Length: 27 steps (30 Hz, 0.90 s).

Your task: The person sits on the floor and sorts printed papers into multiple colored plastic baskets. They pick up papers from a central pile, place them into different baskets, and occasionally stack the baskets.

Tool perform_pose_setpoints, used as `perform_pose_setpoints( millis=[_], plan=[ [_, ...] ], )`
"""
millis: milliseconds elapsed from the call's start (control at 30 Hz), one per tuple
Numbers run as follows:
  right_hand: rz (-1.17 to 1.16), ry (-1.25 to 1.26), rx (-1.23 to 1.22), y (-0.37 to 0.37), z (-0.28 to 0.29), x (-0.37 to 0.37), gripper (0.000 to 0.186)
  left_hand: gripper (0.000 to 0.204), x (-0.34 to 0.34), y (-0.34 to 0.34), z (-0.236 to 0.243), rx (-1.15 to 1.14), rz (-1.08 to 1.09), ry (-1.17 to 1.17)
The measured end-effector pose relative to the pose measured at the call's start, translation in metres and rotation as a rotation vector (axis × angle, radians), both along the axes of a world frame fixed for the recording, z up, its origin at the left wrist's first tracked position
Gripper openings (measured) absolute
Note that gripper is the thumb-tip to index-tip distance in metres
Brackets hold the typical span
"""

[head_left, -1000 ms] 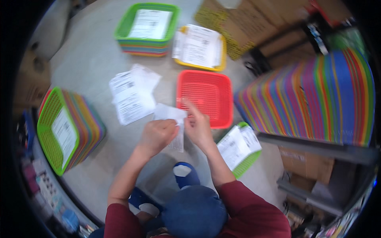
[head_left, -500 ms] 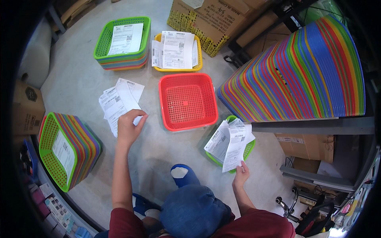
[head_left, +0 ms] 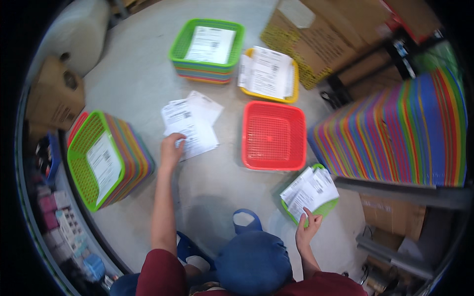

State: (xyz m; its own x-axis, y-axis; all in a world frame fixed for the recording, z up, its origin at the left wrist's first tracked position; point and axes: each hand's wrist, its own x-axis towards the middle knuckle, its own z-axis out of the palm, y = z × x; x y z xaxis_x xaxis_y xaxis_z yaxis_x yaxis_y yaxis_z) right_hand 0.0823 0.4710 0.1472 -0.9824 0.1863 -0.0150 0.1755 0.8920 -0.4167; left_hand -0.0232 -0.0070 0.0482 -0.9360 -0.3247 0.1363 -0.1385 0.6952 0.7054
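Note:
On the grey floor, left of the middle, lies a loose pile of printed paper sheets (head_left: 196, 126). My left hand (head_left: 171, 149) is at the pile's near left edge, its fingers bent and pinched on a sheet. To the right, several more printed sheets (head_left: 316, 190) lie fanned over a small green basket (head_left: 325, 209), hiding most of its inside. My right hand (head_left: 309, 228) is at their near edge, thumb and fingers apart. Between the two sets of paper stands a red perforated basket (head_left: 273, 160) with nothing lying in it.
A green-topped stack of baskets (head_left: 205, 69) and a yellow basket (head_left: 295, 89), both holding sheets, stand farther off. Another basket stack (head_left: 131, 160) is at left. A long nested row of coloured baskets (head_left: 390, 133) fills the right, near a large carton (head_left: 321, 47).
The view has shifted, so the scene sits farther right. My right hand has let go of a sheet, which lies on the others over the green basket. My left hand stays by the floor pile.

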Motion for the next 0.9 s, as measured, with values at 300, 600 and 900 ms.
perform_pose_setpoints(
  millis=[300,600,900],
  plan=[
    [0.544,-0.144,-0.785,-0.243,-0.121,-0.136,0.031,0.051,0.017,0.011,-0.038,0.028,-0.093,-0.092],
    [0.334,-0.142,-0.742,-0.288,-0.171,-0.15,0.039,0.047,0.014,0.007,-0.037,0.039,-0.092,-0.157],
    [-0.012,-0.458,-1.263,-0.304,-0.098,-0.161,0.062,0.011,0.012,0.015,-0.006,0.122,-0.161,-0.093]
  ],
)
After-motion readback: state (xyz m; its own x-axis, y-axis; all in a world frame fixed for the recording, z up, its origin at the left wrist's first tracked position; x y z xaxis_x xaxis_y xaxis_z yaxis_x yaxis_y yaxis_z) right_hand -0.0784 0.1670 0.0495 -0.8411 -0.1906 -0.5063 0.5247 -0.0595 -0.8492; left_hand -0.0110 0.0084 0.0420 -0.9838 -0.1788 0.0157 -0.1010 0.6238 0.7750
